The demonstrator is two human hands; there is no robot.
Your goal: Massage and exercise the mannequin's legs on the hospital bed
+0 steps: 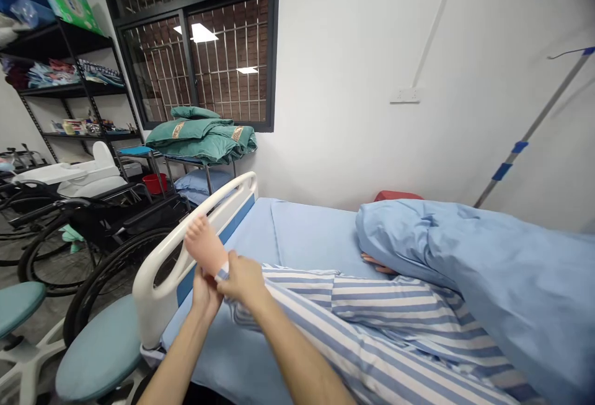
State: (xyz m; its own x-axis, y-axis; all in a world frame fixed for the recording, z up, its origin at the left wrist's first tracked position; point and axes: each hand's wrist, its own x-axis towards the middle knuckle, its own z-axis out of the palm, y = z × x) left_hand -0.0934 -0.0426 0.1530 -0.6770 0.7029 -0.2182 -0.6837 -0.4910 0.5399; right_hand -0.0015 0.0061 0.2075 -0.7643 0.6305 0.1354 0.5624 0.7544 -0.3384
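A bare foot [204,245] is raised a little above the bed near its footboard, toes pointing up and to the left. Cupped beneath the heel and ankle is my left hand [203,292], its fingers partly hidden behind the foot. My right hand [242,277] grips the cuff of the blue-and-white striped trousers [362,298] at that ankle, thumb and fingers closed on the cloth. The trouser legs stretch across the light blue sheet [307,226] to the right. The other foot is hidden. Fingertips of the lying figure [377,263] show under the blue quilt [432,231].
A white-and-blue footboard [153,268] stands just beyond the foot. Left of it are wheelchairs [116,237] and round stools [100,352]. Folded green quilts [199,135] lie on a rack below the window. A drip pole [525,138] rises at the right.
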